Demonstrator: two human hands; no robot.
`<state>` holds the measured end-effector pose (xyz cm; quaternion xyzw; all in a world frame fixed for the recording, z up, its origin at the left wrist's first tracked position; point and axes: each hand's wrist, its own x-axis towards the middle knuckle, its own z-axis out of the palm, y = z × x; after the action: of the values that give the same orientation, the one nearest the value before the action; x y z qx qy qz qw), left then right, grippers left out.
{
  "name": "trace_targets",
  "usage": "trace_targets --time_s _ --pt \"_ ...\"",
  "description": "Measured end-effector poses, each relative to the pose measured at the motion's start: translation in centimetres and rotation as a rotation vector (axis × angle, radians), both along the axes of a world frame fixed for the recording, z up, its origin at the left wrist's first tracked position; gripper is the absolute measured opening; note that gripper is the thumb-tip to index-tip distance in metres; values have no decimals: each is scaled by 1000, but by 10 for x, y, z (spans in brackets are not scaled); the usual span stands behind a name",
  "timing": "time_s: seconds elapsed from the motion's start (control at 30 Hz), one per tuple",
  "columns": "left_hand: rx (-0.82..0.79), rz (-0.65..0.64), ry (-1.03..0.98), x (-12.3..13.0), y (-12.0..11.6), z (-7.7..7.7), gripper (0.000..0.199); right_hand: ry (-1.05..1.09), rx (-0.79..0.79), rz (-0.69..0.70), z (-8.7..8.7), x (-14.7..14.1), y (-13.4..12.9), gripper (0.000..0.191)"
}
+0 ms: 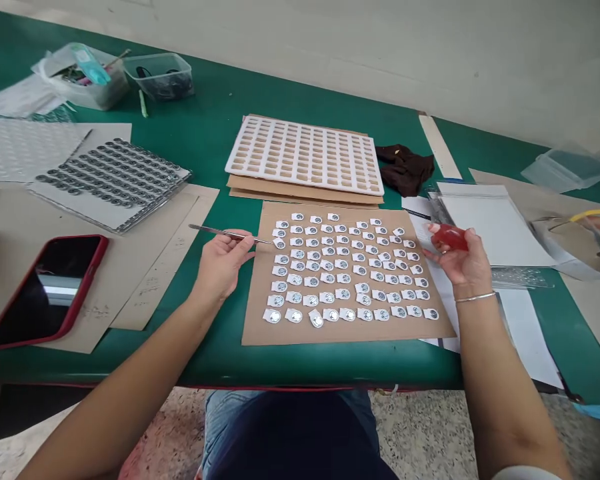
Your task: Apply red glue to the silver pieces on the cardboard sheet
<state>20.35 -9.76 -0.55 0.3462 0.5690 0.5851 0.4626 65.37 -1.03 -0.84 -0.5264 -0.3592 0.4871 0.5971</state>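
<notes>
Operating remotely off the head view, clock read as the view lies. Left hand (225,260) is nearer: thumb and fingers pinched closed on a thin metal tool (207,229), palm otherwise loose. Tool's long axis runs from just past 9 to just past 3, tip pointing right. The tag I care about, a small white tag (279,244), sits at the cardboard sheet (253,330)'s left edge, between 2 and 3 o'clock from that hand, right off the tip; I can't tell if tip and tag touch. Tag's long axis slants 10 to 4, tab at the 10 end, printed disc at the 4 end, so it is skewed against the tool; most neighbouring tags (311,265) lie nearer 9 to 3. Right hand (463,263) is well apart, at 3 o'clock across the sheet; its fingers curl round a red translucent object (450,237), partly closed, and from it my tag lies at 9. The tag rows fill the span between both hands. White tray (300,175) at 12 beyond the sheet, phone (47,290) at 8 from the left hand, both outside the tool's line.
</notes>
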Motion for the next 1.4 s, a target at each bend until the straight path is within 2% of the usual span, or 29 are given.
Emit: trace_targets --time_s 0.07,0.13,0.2,0.27,0.33,0.43,0.5,0.57,0.7,0.9,1.07,1.2,1.4 --pt "61 35 146 2 -20 8 20 96 38 16 8 2 -15 33" --pt "184 40 430 6 -47 15 13 148 157 -24 19 -2 -34 36" --pt "346 -11 679 10 -76 20 15 185 270 -36 30 -14 -53 36" --pt "471 -79 823 13 -100 20 22 246 329 4 40 -36 -68 31" --pt "527 -130 889 17 -118 16 27 341 333 48 45 -67 -79 28" --pt "530 -159 936 20 -134 8 30 449 206 178 48 -117 -88 31" --pt "523 -161 956 21 -139 2 32 377 146 258 47 -146 -93 35" --pt "521 -168 962 20 -142 -2 32 215 132 317 46 -169 -96 39" --pt "543 -216 977 19 -145 -8 34 -38 134 376 43 -200 -104 51" --pt "525 -232 1037 24 -146 -7 33 47 55 326 40 -227 -112 42" --pt "544 -253 1048 25 -144 -5 35 84 72 322 44 -234 -117 38" --pt "543 -284 1071 25 -143 -7 36 100 102 366 45 -239 -119 35" --pt "543 -301 1110 28 -145 -5 33 53 67 432 32 -250 -122 33"
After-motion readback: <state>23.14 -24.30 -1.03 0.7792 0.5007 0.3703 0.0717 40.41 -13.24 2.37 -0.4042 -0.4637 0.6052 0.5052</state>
